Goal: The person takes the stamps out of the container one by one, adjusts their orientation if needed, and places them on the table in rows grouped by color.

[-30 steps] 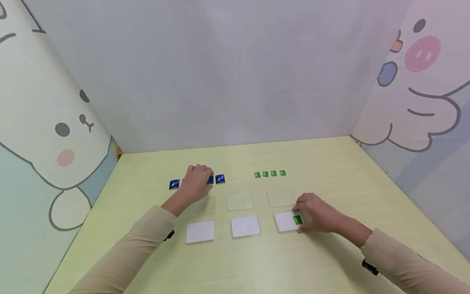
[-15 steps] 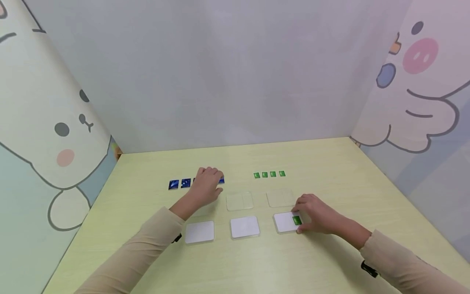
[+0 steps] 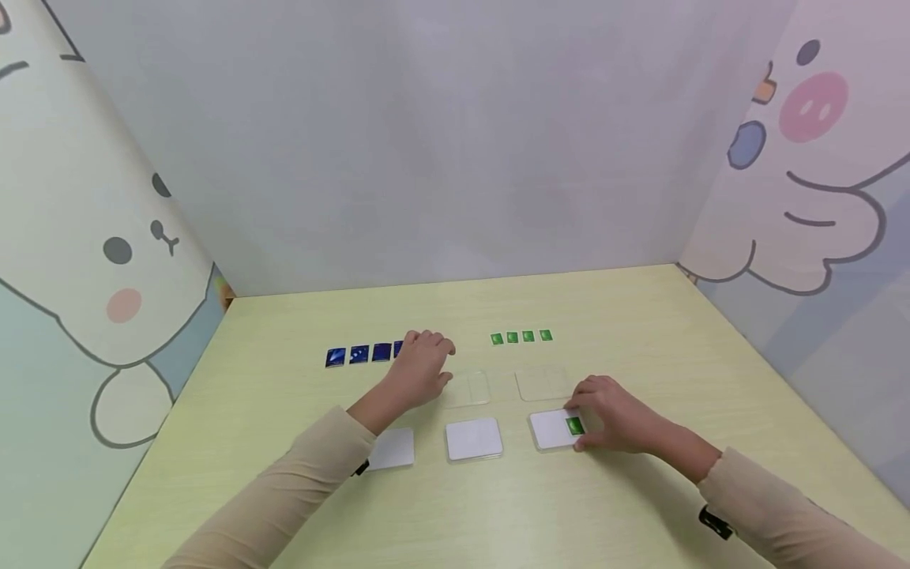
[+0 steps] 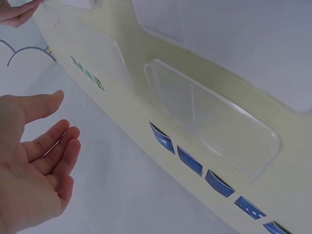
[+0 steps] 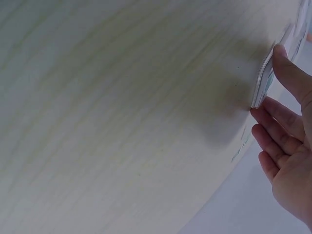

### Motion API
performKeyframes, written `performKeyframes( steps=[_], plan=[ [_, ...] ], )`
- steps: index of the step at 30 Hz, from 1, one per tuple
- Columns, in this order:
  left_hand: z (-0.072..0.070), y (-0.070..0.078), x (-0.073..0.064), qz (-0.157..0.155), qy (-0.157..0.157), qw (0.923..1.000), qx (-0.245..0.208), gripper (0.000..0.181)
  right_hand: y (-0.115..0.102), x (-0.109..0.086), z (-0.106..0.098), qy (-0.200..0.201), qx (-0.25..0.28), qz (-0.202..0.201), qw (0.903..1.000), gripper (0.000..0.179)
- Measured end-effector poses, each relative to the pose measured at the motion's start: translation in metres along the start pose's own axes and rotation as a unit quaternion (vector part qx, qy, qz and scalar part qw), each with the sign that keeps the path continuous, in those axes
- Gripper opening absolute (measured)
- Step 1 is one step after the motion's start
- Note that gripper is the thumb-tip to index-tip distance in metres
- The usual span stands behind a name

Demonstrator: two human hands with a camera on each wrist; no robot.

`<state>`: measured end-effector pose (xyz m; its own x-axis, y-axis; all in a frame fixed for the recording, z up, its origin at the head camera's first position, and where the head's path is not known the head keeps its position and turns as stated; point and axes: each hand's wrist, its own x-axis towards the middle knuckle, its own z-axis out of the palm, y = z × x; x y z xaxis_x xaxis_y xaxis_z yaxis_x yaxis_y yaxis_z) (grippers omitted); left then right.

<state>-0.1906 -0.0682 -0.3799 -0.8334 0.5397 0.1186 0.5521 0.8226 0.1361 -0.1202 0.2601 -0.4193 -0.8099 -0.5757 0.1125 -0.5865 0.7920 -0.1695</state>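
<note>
My left hand (image 3: 419,370) hovers above the back row, fingers loosely bent; the left wrist view shows nothing in it. Below it lies a row of small blue cards (image 3: 359,354), its right end hidden by the hand in the head view. My right hand (image 3: 614,415) holds the right edge of a shallow clear case (image 5: 263,78) with a white top (image 3: 549,429), thumb at the near side, fingers at the far side. A small green card (image 3: 574,426) lies on that white top, beside the fingers.
Two more white-topped cases, middle (image 3: 474,439) and left (image 3: 394,448), stand in the front row. Behind them lie clear plastic lids (image 3: 543,384); the left lid (image 4: 204,122) shows in the left wrist view. Several small green cards (image 3: 528,337) line up farther back. Walls enclose the table (image 3: 455,521).
My left hand has moved right along the blue cards, uncovering those on the left and covering the right end. My right hand keeps its hold on the case.
</note>
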Motion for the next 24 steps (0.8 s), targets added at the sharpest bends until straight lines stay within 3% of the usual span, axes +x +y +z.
performKeyframes(
  steps=[11, 24],
  plan=[
    [0.002, 0.016, 0.007, 0.029, -0.011, 0.9994, 0.013, 0.032, 0.003, 0.000, 0.003, 0.015, 0.005, -0.010, 0.9998, 0.047],
    [0.004, 0.036, 0.015, 0.040, -0.020, 0.9988, 0.017, 0.032, 0.004, 0.001, 0.002, 0.006, 0.013, -0.004, 0.9999, 0.047]
  ],
)
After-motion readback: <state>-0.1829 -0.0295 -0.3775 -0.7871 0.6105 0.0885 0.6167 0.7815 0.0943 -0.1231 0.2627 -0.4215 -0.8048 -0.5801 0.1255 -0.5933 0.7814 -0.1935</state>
